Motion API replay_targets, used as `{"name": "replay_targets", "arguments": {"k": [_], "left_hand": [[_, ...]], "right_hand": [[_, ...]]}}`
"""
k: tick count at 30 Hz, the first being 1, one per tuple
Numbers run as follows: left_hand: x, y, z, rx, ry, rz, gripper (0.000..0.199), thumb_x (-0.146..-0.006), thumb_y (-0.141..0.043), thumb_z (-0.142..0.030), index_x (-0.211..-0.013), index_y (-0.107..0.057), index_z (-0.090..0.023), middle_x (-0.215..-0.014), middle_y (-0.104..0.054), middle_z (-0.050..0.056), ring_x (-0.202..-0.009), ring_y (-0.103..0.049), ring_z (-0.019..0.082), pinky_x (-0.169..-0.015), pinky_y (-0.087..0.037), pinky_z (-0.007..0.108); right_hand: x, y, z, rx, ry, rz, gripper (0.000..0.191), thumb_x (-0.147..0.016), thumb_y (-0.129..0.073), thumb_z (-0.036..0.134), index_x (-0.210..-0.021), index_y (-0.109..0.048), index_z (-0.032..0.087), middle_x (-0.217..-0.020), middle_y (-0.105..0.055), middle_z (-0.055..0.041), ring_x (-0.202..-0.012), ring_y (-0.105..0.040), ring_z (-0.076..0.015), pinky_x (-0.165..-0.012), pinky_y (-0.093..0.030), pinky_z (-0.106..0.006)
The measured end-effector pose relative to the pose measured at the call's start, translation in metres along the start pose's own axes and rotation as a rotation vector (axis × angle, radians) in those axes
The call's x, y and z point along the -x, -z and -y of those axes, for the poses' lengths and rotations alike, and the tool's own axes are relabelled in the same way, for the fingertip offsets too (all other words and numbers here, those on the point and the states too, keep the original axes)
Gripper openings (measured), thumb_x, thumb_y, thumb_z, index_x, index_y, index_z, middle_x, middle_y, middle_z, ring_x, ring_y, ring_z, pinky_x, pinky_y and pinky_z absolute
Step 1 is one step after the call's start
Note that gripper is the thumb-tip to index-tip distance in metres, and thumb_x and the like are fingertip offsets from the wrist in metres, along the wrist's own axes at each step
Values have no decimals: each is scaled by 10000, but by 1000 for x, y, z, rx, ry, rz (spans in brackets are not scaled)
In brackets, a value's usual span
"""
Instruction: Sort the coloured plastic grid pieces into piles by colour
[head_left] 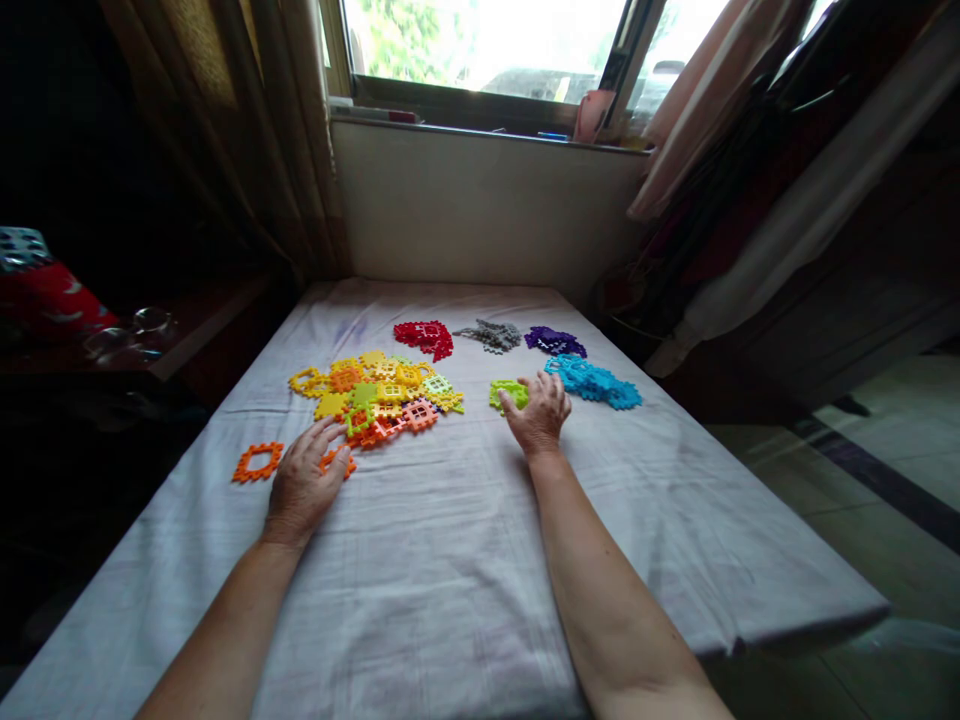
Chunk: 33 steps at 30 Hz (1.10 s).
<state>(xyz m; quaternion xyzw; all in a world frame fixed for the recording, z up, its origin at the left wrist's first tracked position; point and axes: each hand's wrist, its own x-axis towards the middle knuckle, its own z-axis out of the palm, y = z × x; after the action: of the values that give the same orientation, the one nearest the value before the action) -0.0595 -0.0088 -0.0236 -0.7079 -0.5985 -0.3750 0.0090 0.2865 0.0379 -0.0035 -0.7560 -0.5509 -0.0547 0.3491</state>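
My left hand (306, 480) rests at the near left edge of a mixed pile of yellow, orange, pink and green interlocking plastic tiles (390, 392). Its fingers are stretched out and apart, partly covering an orange square-frame tile (346, 464) under the thumb. Another orange frame tile (258, 462) lies just left of that hand. My right hand (541, 412) is over a small stack of lime green tiles (507, 394), fingers spread and thumb touching or just above the stack. Its fingertips come close to a heap of blue tiles (594, 382).
Along the far part of the cloth-covered table (420, 580) sit separate heaps of red tiles (424, 338), grey tiles (495, 336) and purple tiles (555, 341). A pink cup (592, 116) stands on the windowsill. Hanging clothes (720, 200) are at the right, a curtain (247, 130) at the left.
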Motion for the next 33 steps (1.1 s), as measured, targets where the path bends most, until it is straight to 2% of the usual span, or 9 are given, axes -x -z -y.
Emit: {"name": "replay_targets", "arguments": {"k": [2,5,8,11,16,21,24,29,33], "left_hand": [[0,1,-1,3,2,6,354,-879,-498,-403,-1127,-678,-226,-1273,-677,87,-1203,-622,254,-1091,-472,437],[-1,2,-1,5,3,18,347,-879,-503,-387,-1134,-678,-228,-1281,-673,84,-1209,-618,257,-1095,-471,444],[0,3,-2,9,-1,13,346,-878,-507,-386,-1134,-678,-229,-1278,-675,84,-1209,-619,256,-1092,-474,444],[-1,3,-2,17,-7,7,353,-883,-501,-400,-1126,-681,-217,-1273,-676,96,-1205,-625,254,-1087,-479,436],[-1,2,-3,25,-1,26,359,-880,-499,-400,-1130,-680,-216,-1293,-667,102,-1223,-613,263,-1098,-468,454],[-1,3,-4,19,32,29,364,-872,-501,-407,-1127,-688,-225,-1289,-670,92,-1232,-606,264,-1112,-456,453],[0,3,-4,17,48,37,372,-873,-501,-418,-1123,-694,-221,-1302,-663,94,-1242,-601,264,-1114,-455,448],[1,3,-2,20,47,38,364,-873,-508,-415,-1135,-689,-239,-1299,-666,75,-1229,-607,256,-1111,-455,442],[1,1,-1,30,35,24,350,-878,-510,-415,-1126,-694,-249,-1283,-673,73,-1230,-607,253,-1107,-459,435]], "right_hand": [[5,-4,15,-22,168,56,353,-863,-666,386,-1164,-690,202,-1430,-557,-132,-1410,-347,-324,-1152,-235,-503],[15,-14,40,-40,354,217,384,-880,-641,377,-1235,-662,234,-1427,-575,-99,-1414,-356,-302,-1158,-229,-487],[22,-22,58,-10,400,348,461,-885,-631,412,-1308,-620,228,-1450,-553,-112,-1414,-363,-316,-1147,-236,-504],[25,-24,64,10,433,419,385,-912,-593,405,-1260,-648,251,-1413,-583,-93,-1407,-381,-318,-1133,-248,-519],[36,-14,69,-15,504,443,244,-930,-577,400,-1066,-724,260,-1319,-648,-78,-1383,-408,-308,-1126,-252,-522],[55,-3,76,-101,628,475,235,-920,-602,398,-1075,-713,260,-1235,-699,-57,-1276,-513,-251,-1150,-209,-491],[51,-1,76,-112,550,430,261,-955,-551,364,-1144,-694,257,-1174,-725,-55,-1166,-585,-212,-1140,-226,-441],[31,-5,67,77,273,409,297,-937,-547,315,-1188,-683,230,-1194,-707,-97,-1119,-596,-247,-947,-378,-383],[25,-11,64,133,226,434,275,-942,-538,303,-1158,-690,231,-1161,-710,-96,-1070,-607,-248,-879,-396,-368]]}}
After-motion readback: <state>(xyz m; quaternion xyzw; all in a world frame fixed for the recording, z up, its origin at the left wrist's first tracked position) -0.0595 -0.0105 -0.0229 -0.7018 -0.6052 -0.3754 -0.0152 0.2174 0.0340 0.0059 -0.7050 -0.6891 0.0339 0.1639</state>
